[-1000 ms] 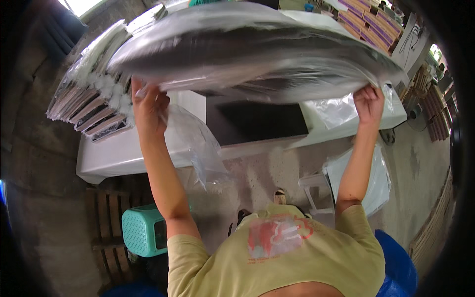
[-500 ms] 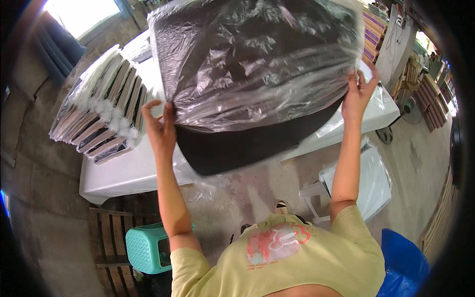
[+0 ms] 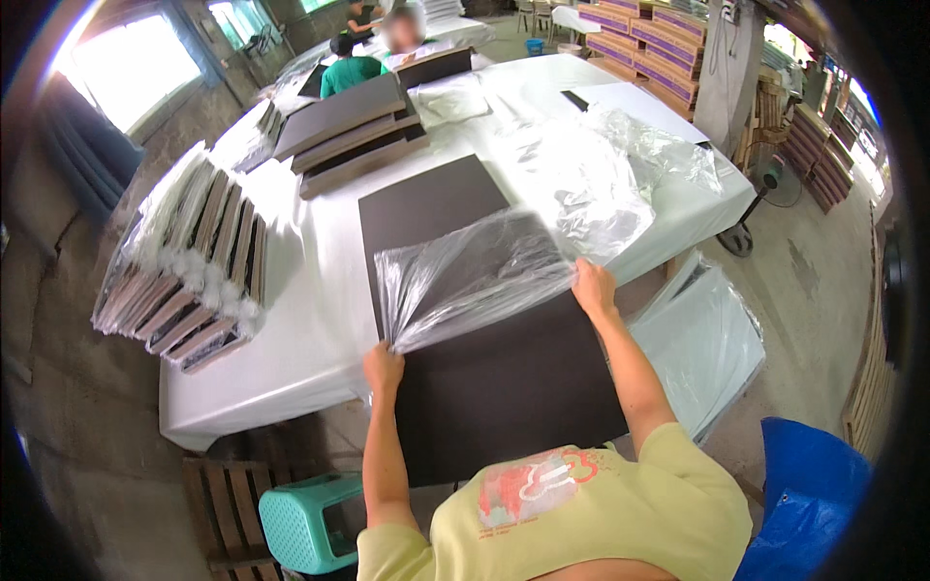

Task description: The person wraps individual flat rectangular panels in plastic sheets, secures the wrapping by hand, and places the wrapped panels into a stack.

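A flat black board (image 3: 509, 382) slants from the table edge down toward my shirt. Gathered over its far part is a clear plastic bag (image 3: 475, 276), stretched crosswise between my two hands. My left hand (image 3: 385, 368) is closed on the bag at the board's left edge, where the film bunches into tight folds. At the right edge, my right hand (image 3: 593, 286) pinches the bag's other side. Beyond the film, more black board surface (image 3: 436, 201) lies on the table; whether it belongs to the same board I cannot tell.
The white-covered table (image 3: 281, 387) carries wrapped boards (image 3: 184, 266) at left, stacked dark boards (image 3: 349, 126) farther back, and loose clear film (image 3: 601, 194) at right. A green stool (image 3: 295, 523) stands lower left; wrapped sheets (image 3: 702, 349) lean lower right. Two people are at the far side.
The board has come down from its raised position, and both hands have moved lower and closer together. More bare black board shows below the film; the table behind is now visible.
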The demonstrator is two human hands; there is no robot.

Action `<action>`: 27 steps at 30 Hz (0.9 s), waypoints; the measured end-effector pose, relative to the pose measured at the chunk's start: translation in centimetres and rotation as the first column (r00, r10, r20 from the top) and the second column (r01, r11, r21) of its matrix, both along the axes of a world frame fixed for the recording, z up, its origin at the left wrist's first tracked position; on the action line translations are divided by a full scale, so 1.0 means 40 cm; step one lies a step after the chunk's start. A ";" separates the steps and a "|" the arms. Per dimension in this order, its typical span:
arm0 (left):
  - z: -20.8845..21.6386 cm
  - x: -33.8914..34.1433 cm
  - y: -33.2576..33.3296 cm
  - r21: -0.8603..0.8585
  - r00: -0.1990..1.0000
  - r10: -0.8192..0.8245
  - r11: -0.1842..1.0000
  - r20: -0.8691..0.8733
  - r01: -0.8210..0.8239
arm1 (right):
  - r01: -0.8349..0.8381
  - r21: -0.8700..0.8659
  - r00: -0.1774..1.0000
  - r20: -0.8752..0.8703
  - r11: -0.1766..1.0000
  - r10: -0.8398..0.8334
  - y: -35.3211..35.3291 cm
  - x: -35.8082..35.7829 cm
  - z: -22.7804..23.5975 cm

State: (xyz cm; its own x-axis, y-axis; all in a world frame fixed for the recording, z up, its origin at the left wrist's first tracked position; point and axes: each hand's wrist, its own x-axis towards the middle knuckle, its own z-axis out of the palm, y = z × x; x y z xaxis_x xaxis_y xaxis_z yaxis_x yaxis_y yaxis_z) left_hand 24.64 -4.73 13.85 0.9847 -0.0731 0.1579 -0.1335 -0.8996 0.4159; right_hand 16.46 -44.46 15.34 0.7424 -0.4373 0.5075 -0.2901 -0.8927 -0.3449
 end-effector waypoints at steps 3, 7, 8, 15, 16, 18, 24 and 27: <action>0.023 -0.082 0.006 0.002 0.981 0.158 0.987 0.110 -0.159 | 0.074 0.112 0.997 0.021 0.991 -0.077 0.014 -0.093 0.045; 0.038 -0.217 0.018 0.052 0.963 0.258 0.964 0.073 -0.262 | -0.030 0.036 0.995 0.099 0.999 0.026 0.033 -0.276 0.015; 0.031 -0.268 0.046 0.015 0.957 0.273 0.961 0.101 -0.276 | -0.052 0.068 0.997 0.068 0.996 0.047 0.068 -0.326 0.028; 0.037 -0.581 0.094 -0.189 0.982 0.062 0.977 -0.180 -0.097 | 0.046 0.477 0.982 -0.180 0.878 0.046 0.155 -0.617 0.045; 0.051 -0.584 0.101 -0.251 0.969 0.044 0.962 -0.242 -0.107 | 0.040 0.528 0.965 -0.240 0.848 0.104 0.149 -0.629 0.045; 0.087 -0.585 0.112 -0.370 0.938 0.009 0.917 -0.347 -0.146 | 0.020 0.628 0.915 -0.325 0.778 0.240 0.107 -0.651 0.048; -0.130 -0.541 0.310 -0.677 0.944 -0.130 0.726 -0.303 -0.118 | -0.034 0.912 0.999 0.036 0.408 0.003 -0.074 -0.583 -0.005; -0.068 -0.457 0.224 -0.810 0.832 -0.122 0.342 -0.540 -0.476 | 0.165 0.986 0.984 -0.164 0.014 -0.066 -0.004 -0.393 0.042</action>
State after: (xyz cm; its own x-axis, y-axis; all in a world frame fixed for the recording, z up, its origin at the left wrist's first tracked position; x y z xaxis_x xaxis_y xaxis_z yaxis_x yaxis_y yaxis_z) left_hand 6.36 4.24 11.13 0.8994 0.0017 -0.4371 0.4349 0.0956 0.8954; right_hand 0.76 -44.62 17.03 0.6265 -0.5618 -0.5403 -0.4114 0.3505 -0.8414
